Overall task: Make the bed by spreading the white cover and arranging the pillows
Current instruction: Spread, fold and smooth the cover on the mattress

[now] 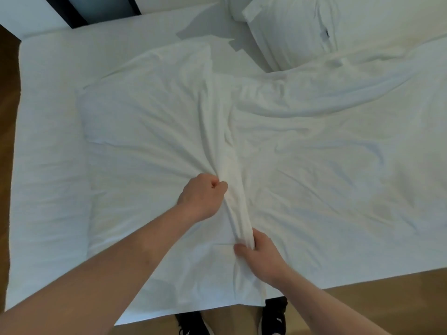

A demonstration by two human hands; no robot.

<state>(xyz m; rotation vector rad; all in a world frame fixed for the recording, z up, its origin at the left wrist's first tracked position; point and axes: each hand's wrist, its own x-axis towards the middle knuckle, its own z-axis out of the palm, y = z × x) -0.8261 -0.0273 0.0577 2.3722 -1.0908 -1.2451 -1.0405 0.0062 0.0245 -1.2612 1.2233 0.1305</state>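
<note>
White cover (302,153) lies rumpled across the bed (46,141), bunched into a ridge down the middle. Left hand (202,198) fists that ridge; right hand (257,253) pinches it nearer the bed's edge. Pillow (285,27) far right by the head.

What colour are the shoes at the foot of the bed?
Black shoes with small white marks, seen in the head view at the bottom edge.
</note>
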